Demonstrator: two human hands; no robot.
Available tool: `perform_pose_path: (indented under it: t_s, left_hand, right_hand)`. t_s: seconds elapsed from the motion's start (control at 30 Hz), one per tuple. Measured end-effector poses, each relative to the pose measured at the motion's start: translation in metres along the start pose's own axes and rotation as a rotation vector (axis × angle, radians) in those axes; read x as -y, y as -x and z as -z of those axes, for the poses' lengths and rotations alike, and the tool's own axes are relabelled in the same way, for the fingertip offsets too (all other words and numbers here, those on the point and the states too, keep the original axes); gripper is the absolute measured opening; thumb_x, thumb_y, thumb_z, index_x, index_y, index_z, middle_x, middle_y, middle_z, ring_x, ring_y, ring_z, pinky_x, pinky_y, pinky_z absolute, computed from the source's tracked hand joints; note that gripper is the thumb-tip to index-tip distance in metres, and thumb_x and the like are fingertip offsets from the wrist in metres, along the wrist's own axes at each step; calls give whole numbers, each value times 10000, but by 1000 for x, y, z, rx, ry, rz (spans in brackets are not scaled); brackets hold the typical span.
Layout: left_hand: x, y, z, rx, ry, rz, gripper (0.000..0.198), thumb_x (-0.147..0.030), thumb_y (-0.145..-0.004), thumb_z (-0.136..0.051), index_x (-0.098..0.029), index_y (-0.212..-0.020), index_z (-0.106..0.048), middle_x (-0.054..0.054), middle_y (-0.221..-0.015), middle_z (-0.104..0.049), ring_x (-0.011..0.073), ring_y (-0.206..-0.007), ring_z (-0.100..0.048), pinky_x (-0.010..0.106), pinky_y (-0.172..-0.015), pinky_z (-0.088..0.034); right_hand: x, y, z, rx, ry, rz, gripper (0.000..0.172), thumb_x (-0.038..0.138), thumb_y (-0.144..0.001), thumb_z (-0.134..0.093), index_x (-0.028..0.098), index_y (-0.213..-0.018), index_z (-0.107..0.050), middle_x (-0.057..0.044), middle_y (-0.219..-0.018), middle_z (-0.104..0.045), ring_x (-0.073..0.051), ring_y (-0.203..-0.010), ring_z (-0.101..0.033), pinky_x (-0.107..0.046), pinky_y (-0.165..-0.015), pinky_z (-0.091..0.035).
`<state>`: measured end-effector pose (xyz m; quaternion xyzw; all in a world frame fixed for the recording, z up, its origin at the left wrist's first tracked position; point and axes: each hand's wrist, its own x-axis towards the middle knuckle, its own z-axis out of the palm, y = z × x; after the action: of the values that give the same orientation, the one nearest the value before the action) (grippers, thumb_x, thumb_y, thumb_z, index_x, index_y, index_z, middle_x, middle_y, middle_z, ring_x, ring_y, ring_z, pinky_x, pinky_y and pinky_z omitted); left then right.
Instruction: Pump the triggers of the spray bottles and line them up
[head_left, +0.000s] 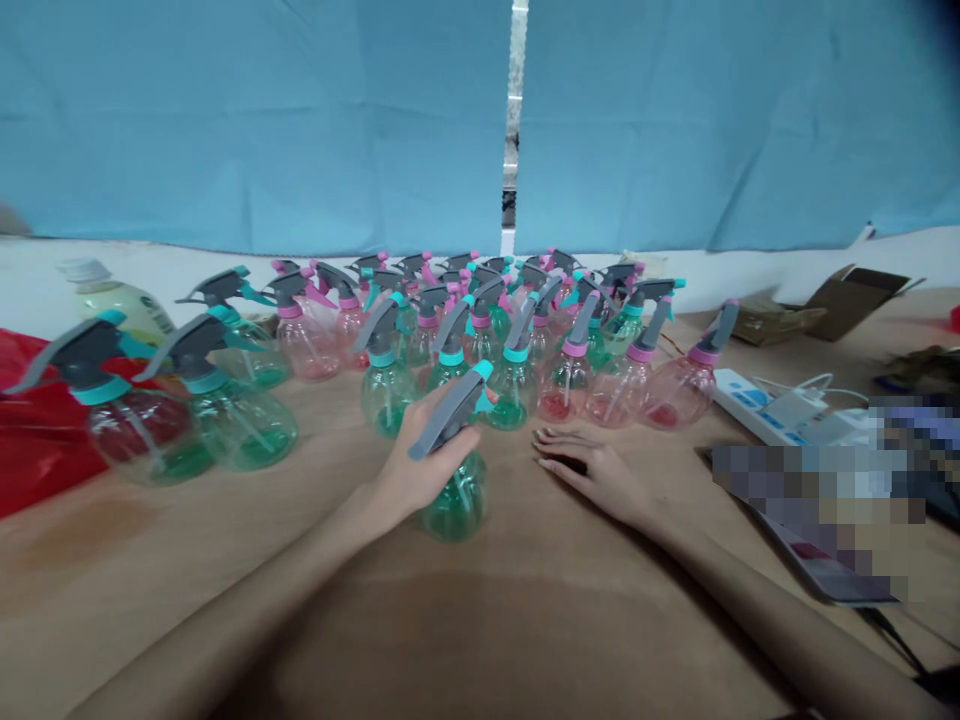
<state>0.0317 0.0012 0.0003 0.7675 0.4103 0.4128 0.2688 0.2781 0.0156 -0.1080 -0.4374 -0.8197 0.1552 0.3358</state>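
Note:
My left hand (417, 458) is wrapped round the neck of a green spray bottle (453, 503) with a grey trigger head and a teal collar; the bottle stands on the brown table (480, 620). My right hand (592, 468) lies flat on the table just right of that bottle, fingers stretched out and pointing left, holding nothing. Behind both hands stand several more spray bottles (517, 370), green with teal collars and pink with pink collars.
Two larger-looking green bottles (225, 400) stand at the left by a red bag (37, 440) and a capped drink bottle (112, 300). A white power strip (757, 405) with cables, a cardboard box (855, 295) and blurred items lie at the right. Blue cloth hangs behind.

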Motion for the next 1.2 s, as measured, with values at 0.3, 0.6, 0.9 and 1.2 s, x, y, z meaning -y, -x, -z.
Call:
perform_pose_path:
  t_s: [0.3,0.6,0.9,1.2]
  left_hand:
    - [9,1,0,-21,-19,3,71,-222,-731,-497,-197,-692,-551,-14,-643,-545,126,-566,-482,256,-529,-378]
    - [6,-1,1,0,21,-3,198,-214,-720,-489,-205,-880,-604,-8,-712,-570,141,-635,-516,263,-578,-421]
    - [5,0,1,-12,5,-29,107,-182,-722,-494,-190,-786,-580,-16,-719,-560,118,-634,-484,247,-582,-393]
    - [2,2,-3,-45,19,38,340,-223,-759,-498,-232,-1082,-602,-23,-696,-564,123,-587,-484,257,-569,-390]
  right_hand:
    - [2,0,1,-4,5,-3,282,324,-868,-516,278,-1123,-627,-24,-1172,-635,-209,-1156,-535,-447,-1004,-414]
    - [0,0,1,-3,1,1,288,325,-870,-512,278,-1131,-624,-26,-1172,-635,-216,-1158,-533,-450,-1003,-414]
    - [0,0,0,-2,4,3,287,327,-870,-512,274,-1129,-624,-25,-1170,-636,-210,-1164,-527,-447,-1010,-409]
    - [0,0,0,-4,6,-1,289,325,-870,-512,267,-1132,-621,-23,-1174,-634,-204,-1166,-526,-438,-1013,-409]
